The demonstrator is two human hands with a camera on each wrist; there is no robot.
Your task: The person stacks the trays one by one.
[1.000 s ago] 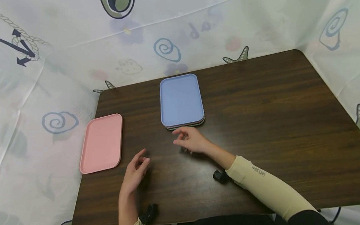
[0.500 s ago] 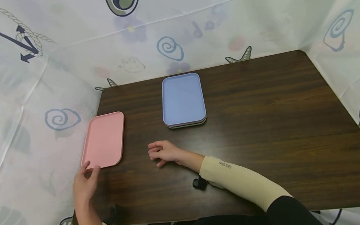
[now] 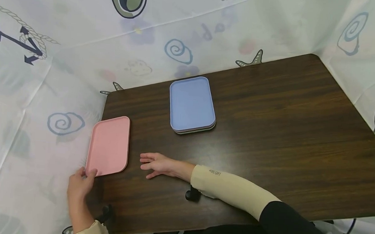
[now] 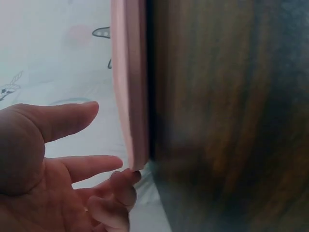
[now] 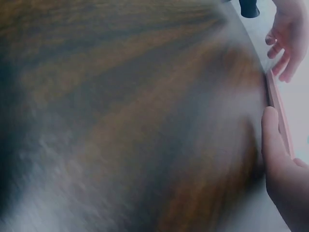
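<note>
Pink tray point(image 3: 109, 145) at table's point(image 3: 268, 127) left edge, long axis running away | left hand point(image 3: 79, 185) nearer, fingertips touching tray's near corner, loosely spread | right hand point(image 3: 156, 163) flat, empty, beside tray

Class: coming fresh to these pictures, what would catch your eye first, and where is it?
The pink tray overhanging the dark table's left edge, with the left hand at its near corner. Next, the blue tray topping a stack at mid-table, and the right hand flat beside the pink one.
</note>
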